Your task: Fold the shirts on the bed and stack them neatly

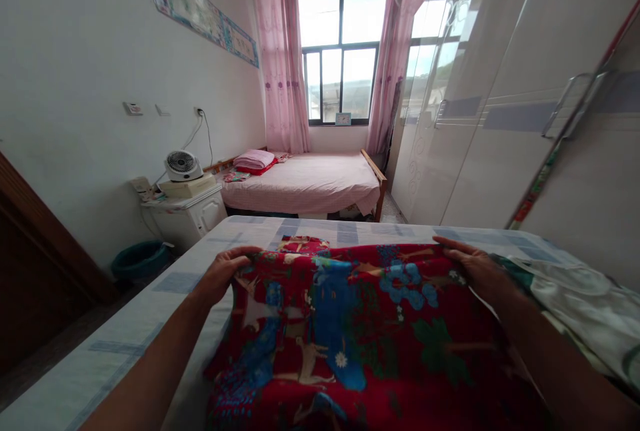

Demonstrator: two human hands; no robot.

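Note:
A red cloth (345,331) printed with deer, trees and blue shapes is stretched between my two hands above the near bed. My left hand (226,273) pinches its far left corner. At the far right corner my right hand (470,268) grips the edge with the thumb under or behind the cloth and a finger stretched along the top. Just beyond the top edge lies a small red patterned piece (305,243); I cannot tell whether it joins the cloth. The cloth's near part runs out of view at the bottom.
Under the cloth is a bed with a white and blue checked sheet (175,281). White and green fabric (575,294) lies at its right. A bedside cabinet (195,208) with a fan (183,164) and a teal bin (140,260) stand left. A pink bed (320,178) and wardrobe (475,171) are beyond.

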